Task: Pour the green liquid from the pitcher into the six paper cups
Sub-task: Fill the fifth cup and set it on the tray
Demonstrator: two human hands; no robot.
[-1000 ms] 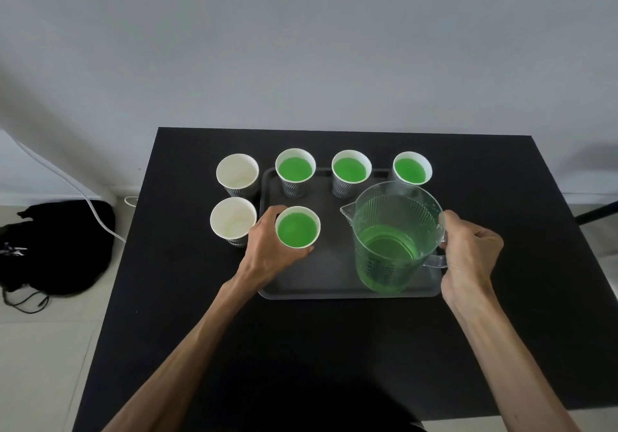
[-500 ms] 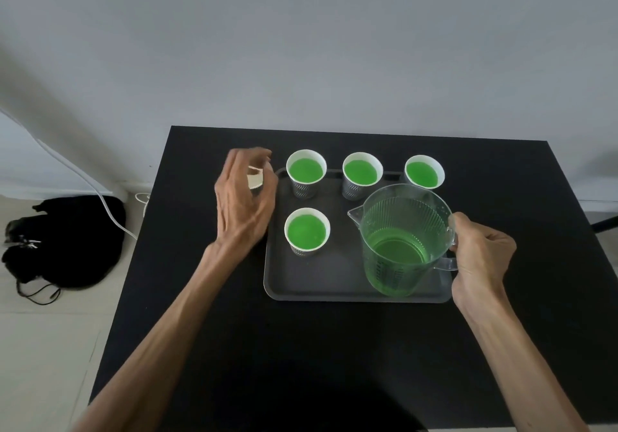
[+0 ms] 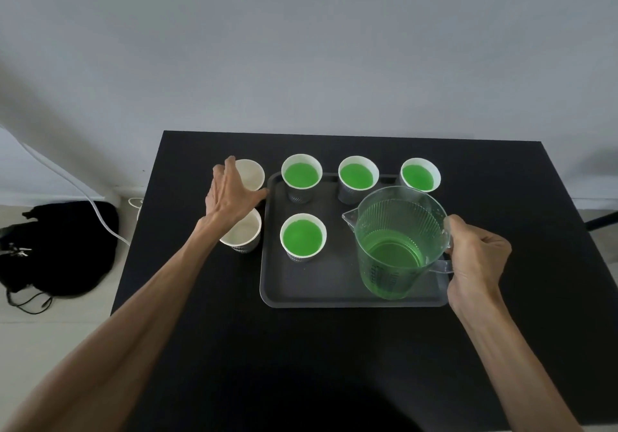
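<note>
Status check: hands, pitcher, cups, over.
Left hand reaching over far empty cup, grip not confirmed. Right hand grips pitcher handle, upright on tray. Four cups filled, two empty. Nothing blocking.

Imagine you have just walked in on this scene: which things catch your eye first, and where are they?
Four paper cups of bright green liquid stand out on the grey tray mid-table. The clear pitcher, still partly full, stands at the tray's right end, its handle gripped by the right hand. Left of the tray, the left hand reaches round the farther of two empty white cups.
</note>
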